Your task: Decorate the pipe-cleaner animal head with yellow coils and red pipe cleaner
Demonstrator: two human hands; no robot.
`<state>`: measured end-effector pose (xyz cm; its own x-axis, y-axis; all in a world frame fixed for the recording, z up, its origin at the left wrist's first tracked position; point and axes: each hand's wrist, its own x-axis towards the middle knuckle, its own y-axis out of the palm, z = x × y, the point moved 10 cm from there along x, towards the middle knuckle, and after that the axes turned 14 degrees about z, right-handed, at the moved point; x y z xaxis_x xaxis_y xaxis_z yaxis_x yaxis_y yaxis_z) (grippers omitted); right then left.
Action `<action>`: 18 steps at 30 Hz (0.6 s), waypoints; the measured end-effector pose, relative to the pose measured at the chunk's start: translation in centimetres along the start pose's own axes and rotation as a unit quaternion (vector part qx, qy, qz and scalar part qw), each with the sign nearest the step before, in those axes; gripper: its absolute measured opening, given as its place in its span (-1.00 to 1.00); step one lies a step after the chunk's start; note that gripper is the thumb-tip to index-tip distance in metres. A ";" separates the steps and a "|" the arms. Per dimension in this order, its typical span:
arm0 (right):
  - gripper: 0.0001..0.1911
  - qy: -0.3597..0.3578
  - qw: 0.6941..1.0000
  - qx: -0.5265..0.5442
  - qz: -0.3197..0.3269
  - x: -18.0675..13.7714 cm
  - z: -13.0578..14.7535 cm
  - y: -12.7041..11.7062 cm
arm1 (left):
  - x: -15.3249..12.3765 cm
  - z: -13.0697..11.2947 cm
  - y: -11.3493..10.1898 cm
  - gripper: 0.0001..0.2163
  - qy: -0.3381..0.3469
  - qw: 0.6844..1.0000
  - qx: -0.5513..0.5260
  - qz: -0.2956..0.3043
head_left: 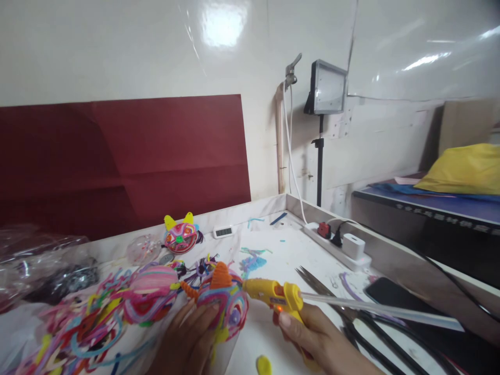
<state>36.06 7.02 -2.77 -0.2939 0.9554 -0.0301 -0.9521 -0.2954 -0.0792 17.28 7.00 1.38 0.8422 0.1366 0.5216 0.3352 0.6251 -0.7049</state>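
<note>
My left hand [189, 330] holds a colourful pipe-cleaner animal face [225, 304] down by its left side. The face has two orange ears, a purple round eye and bands of pink, blue and yellow. In my right hand [312, 330] is a yellow hot glue gun [275, 294], its small light glowing orange. Its nozzle points left, close to the face's right edge; whether they touch I cannot tell. A long clear glue stick [383, 307] juts from the gun's back. A small yellow piece [264, 364] lies on the tabletop below.
A finished-looking face with yellow ears [180, 235] stands behind, near a small digital display [222, 232]. Loose pipe cleaners [88, 328] heap at left beside plastic bags [47, 263]. At right are large scissors [332, 297], a dark phone [390, 294] and a power strip [338, 250]. Raised edges border the table.
</note>
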 end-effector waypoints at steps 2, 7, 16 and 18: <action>-0.39 0.008 1.000 -0.013 -0.004 -0.1 -0.2 -0.2 | -0.4 0.0 0.6 -0.80 0.011 1.000 -0.002 -0.011; -0.38 0.023 1.000 -0.005 0.000 -0.2 -0.4 -0.1 | -0.5 0.7 1.4 -0.79 -0.021 0.999 -0.036 0.034; -0.59 -0.019 0.988 -0.155 -0.004 -1.3 1.7 -0.3 | -0.1 0.5 0.2 -0.81 -0.026 0.998 -0.048 -0.012; -0.73 -0.001 0.973 -0.229 -0.014 -1.8 2.0 -0.5 | 0.2 0.1 -0.3 -0.80 -0.020 0.999 -0.037 -0.007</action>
<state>36.92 5.45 -0.64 -0.2693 0.9629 -0.0192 -0.8218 -0.2401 -0.5167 17.28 6.95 1.71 0.8199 0.1608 0.5494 0.3782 0.5683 -0.7308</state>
